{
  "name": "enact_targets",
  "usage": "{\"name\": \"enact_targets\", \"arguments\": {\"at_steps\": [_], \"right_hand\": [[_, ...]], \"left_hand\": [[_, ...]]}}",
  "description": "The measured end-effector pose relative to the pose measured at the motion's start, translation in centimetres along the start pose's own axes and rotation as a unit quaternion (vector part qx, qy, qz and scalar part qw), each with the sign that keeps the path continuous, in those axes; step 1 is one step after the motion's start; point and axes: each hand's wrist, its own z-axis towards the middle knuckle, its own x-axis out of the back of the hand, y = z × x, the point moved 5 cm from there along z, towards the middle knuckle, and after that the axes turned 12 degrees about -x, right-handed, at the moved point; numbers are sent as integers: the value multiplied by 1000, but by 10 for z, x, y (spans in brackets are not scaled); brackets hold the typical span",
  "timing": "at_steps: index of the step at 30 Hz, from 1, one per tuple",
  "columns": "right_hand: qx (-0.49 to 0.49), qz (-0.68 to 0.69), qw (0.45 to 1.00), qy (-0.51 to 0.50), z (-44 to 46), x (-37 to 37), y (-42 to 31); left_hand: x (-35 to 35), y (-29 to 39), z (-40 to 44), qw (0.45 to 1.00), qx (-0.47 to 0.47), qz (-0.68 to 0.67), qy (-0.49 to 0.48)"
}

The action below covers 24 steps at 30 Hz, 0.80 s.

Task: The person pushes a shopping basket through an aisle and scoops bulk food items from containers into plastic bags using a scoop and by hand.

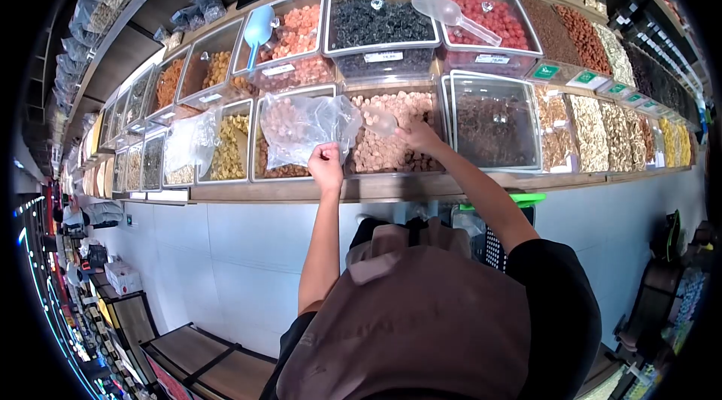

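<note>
from my seat far off i count two bare hands, a left hand [325,162] and a right hand [420,136]. scoops: three — one clear scoop [381,122] in the right hand, one pale scoop [451,15] beyond it, one blue scoop [259,26] beyond and left of the left hand. i get two clear bags: one held bag [312,125] in the left hand, one loose bag [192,140] further left. beyond the hands i tally three large bins — one orange-filled bin [301,71], one black-filled bin [350,66], one red-filled bin [459,60] — with three white labels [385,57], one each. right of the right hand i make out at least four green cards [547,70].
</note>
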Motion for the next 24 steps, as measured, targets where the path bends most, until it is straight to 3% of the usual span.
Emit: {"name": "enact_targets", "arguments": {"at_steps": [4, 7, 11, 14, 16, 17, 19, 22, 23, 24], "right_hand": [[-19, 68, 997, -27, -27, 47, -18], [-32, 35, 996, -74, -59, 110, -66], [-36, 17, 994, -103, -64, 134, -115], [39, 31, 999, -21, -67, 105, -157], [136, -152, 972, -116, -59, 61, -187], [138, -155, 971, -119, -54, 39, -193], [217, -125, 958, 142, -57, 15, -219], [177, -139, 967, 121, -33, -5, -237], [102, -88, 989, 58, -35, 2, -248], [99, -92, 989, 55, -29, -2, -242]], "left_hand": [[-13, 19, 33, 991, 27, -133, 6], [-19, 39, 42, 987, 23, -160, 21], [-32, 51, 52, 976, 19, -211, 53], [-47, 67, 70, 963, 13, -268, 32], [-45, 79, 82, 961, 27, -274, 0], [-39, 89, 89, 961, 29, -275, 5], [-17, 101, 98, 974, -2, -226, -29], [17, 95, 118, 967, -10, -249, -53], [29, 83, 127, 970, -34, -235, -46], [39, 66, 136, 970, -28, -238, -45]]}}
